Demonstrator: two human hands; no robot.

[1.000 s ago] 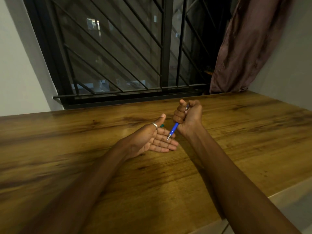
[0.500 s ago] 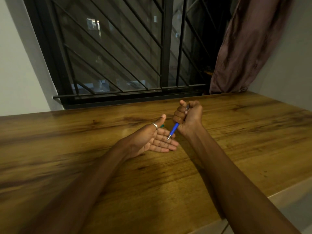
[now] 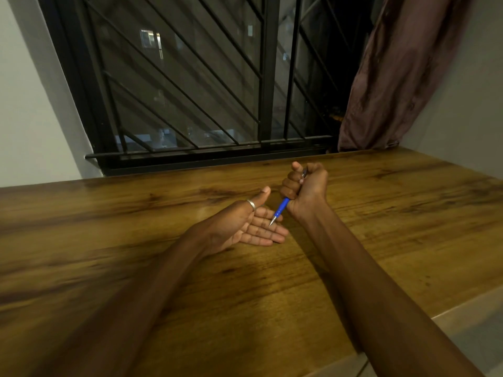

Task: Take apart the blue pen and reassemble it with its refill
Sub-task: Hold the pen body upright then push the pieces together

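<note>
My right hand [image 3: 306, 190] is fisted around the blue pen [image 3: 281, 208], silver tip slanting down toward 7 o'clock and just about touching my left fingers [image 3: 268, 232]. My left hand [image 3: 246, 225] lies flat and spread, palm up on the wooden table [image 3: 381, 219], ring [image 3: 251, 204] on the thumb, holding nothing. The pen looks fully assembled.

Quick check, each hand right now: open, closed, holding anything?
Left hand: open, palm up, flat on the table, holding nothing.
Right hand: closed in a fist around the blue pen, tip pointing down over the left hand's fingers.
</note>
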